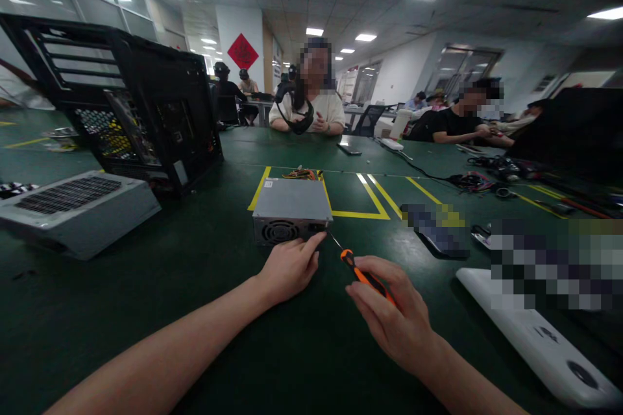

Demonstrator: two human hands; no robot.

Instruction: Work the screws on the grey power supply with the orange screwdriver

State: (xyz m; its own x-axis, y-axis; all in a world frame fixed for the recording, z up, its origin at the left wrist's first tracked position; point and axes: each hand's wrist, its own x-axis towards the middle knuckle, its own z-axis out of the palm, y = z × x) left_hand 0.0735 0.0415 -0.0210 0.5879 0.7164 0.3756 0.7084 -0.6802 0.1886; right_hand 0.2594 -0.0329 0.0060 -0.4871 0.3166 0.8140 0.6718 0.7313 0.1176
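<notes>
A grey computer power supply (292, 200) lies on the green table in front of me, its fan grille (280, 231) facing my side. Colored cables (300, 174) bunch at its far end. My left hand (291, 267) reaches to the near face, index finger stretched out and touching it by the socket at the right corner; it holds nothing that I can see. In my right hand (396, 311) is an orange and black screwdriver (347, 257), gripped by its handle. Its thin shaft points up and left, with the tip close to the power supply's right corner.
At left stand a black computer case (168, 113) and another power supply (92, 220). Yellow tape (363, 214) marks the table. Right of my hands lie a dark phone (433, 233), a white device (540, 331) and tangled cables (472, 179). Across the table sits a person (311, 107).
</notes>
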